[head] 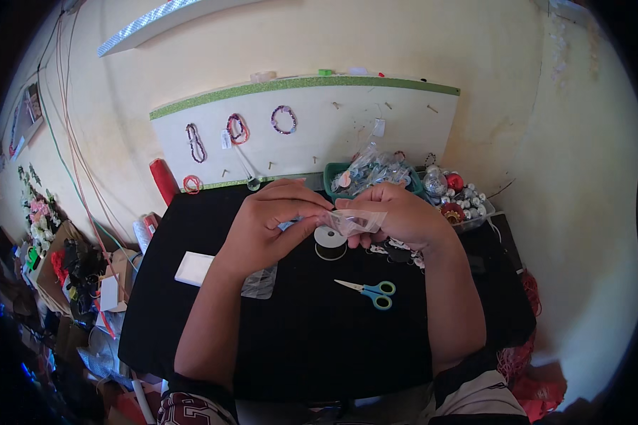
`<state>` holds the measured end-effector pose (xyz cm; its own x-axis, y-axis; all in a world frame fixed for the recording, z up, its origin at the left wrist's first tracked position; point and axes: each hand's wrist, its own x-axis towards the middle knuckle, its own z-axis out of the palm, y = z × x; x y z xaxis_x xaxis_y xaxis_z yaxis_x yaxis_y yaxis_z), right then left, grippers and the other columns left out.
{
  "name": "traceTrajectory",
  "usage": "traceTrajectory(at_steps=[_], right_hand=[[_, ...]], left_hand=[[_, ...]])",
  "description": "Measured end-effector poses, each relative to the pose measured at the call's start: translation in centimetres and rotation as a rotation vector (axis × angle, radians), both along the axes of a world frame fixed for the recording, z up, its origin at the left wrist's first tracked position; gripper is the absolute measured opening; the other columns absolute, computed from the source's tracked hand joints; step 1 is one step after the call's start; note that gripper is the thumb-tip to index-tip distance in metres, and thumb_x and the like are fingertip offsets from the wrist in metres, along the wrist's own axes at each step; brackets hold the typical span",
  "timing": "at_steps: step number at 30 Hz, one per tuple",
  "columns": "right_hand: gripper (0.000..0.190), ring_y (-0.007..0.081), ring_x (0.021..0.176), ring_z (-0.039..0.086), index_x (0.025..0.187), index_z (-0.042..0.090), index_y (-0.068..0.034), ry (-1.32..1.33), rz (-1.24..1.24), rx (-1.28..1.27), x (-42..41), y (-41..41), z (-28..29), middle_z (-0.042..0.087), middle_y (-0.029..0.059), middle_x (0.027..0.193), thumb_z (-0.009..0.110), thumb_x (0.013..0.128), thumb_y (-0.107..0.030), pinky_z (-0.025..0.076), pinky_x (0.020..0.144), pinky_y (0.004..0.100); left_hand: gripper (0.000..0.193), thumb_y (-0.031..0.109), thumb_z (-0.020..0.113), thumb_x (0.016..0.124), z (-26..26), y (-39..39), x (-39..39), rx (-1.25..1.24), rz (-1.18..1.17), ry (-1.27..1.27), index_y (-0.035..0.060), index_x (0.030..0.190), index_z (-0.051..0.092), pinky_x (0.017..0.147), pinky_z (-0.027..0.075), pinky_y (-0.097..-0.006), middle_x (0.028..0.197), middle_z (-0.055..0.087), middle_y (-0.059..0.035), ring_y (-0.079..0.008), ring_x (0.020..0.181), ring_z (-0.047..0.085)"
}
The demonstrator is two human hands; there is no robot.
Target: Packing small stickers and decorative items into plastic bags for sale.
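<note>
Both my hands meet above the middle of a black-covered table. My left hand pinches the left end of a small translucent plastic bag, and a bit of light blue shows between its fingers. The bag's right part rests in my right hand, fingers curled behind it; what the bag holds is unclear. Just below the hands stands a spool with a white top and dark winding. Scissors with blue handles lie nearer me, their blades pointing left.
A green basket of small plastic packets and a clear box of silver and red baubles stand at the back right. A white board with hanging bracelets leans behind. A white box and clear packets lie left, black-and-white pieces right.
</note>
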<state>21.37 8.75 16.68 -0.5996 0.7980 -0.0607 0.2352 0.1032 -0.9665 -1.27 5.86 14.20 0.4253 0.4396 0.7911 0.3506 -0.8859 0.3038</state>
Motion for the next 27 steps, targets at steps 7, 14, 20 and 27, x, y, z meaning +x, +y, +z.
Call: traceTrajectory(at_steps=[7,14,20,27], right_hand=[[0.023,0.0094,0.063,0.063,0.090,0.069,0.000,0.118,-0.004,-0.064,0.3,0.5,-0.3,0.068,0.0066,0.076,0.066,0.091,-0.023,0.049,0.056,0.0211],[0.020,0.0095,0.067,0.064,0.098,0.070,0.003,0.178,-0.037,0.035,0.1,0.4,-0.4,0.070,0.0087,0.084,0.067,0.090,-0.016,0.051,0.062,0.0218],[0.024,0.0075,0.059,0.062,0.096,0.070,0.003,0.263,-0.072,0.169,-0.7,-1.0,-0.1,0.070,0.0071,0.077,0.066,0.090,-0.020,0.047,0.055,0.0195],[0.021,0.0093,0.061,0.062,0.089,0.071,0.004,0.126,-0.271,0.540,-1.1,-1.3,0.0,0.068,0.0098,0.070,0.066,0.089,-0.017,0.047,0.056,0.0223]], left_hand=[[0.019,-0.002,0.070,0.071,0.2,-0.1,0.1,0.069,0.001,0.009,0.0037,0.088,0.072,0.097,0.045,-0.0406,0.097,0.072,-0.0066,-0.0212,0.092,0.067],[0.018,0.000,0.072,0.073,0.1,-0.1,0.0,0.106,0.020,-0.016,0.0029,0.090,0.073,0.081,0.048,-0.0338,0.098,0.071,-0.0072,-0.0210,0.089,0.063],[0.015,-0.002,0.070,0.077,0.3,-0.5,0.5,0.004,0.027,-0.106,0.0028,0.091,0.072,0.080,0.050,-0.0310,0.097,0.070,-0.0074,-0.0191,0.089,0.065],[0.013,-0.002,0.067,0.086,-0.5,-0.1,1.0,-0.320,-0.149,-0.477,-0.0023,0.098,0.071,0.081,0.052,-0.0257,0.106,0.064,-0.0124,-0.0146,0.096,0.063]])
